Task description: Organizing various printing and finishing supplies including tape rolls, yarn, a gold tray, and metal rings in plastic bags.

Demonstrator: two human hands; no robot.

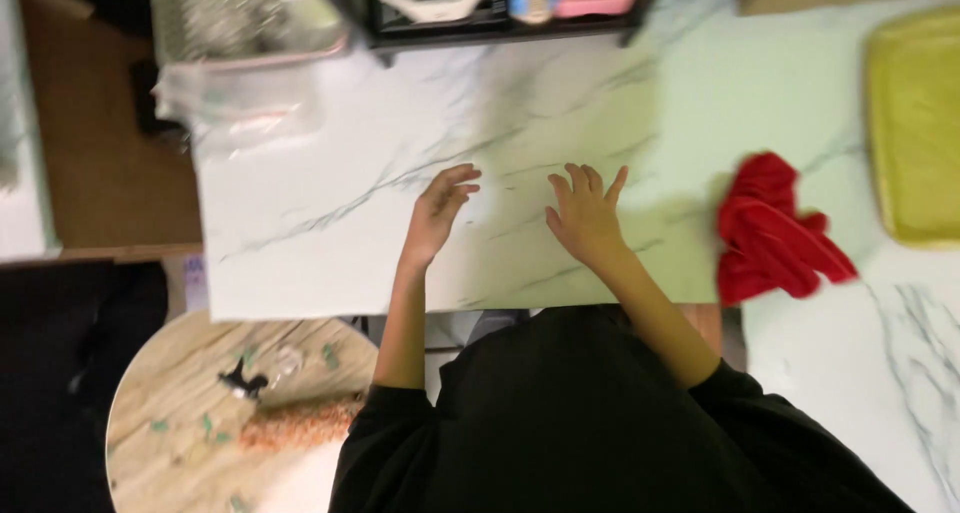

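Both hands empty, nothing gripped. Left hand (437, 216) is palm-down on the white marble-look tabletop (330, 183), fingers loosely curled, tips touching the surface. Right hand (585, 216) is flat on the same top, fingers spread. Hands sit near each other, small gap of bare top between them, approx mid-table, close to the near edge.

Progress, judged from layout: surface under and around the hands looks clean, no visible spills or crumbs, though frame is a bit blurred so fine marks can't be ruled out. Red cloth (772, 235) lies crumpled to the right, near the right hand but apart from it, straddling the seam w/ the adjoining top. So the cloth is not in hand atm; looks like a hands-on check of the surface.

Further out: yellow tray (915, 123) far right, black rack (500, 23) w/ containers at the far edge, clear plastic bag (235, 108) far left corner. Round wooden table (190, 413) lower left has scattered bits and an orange-brown patch, looks untouched.
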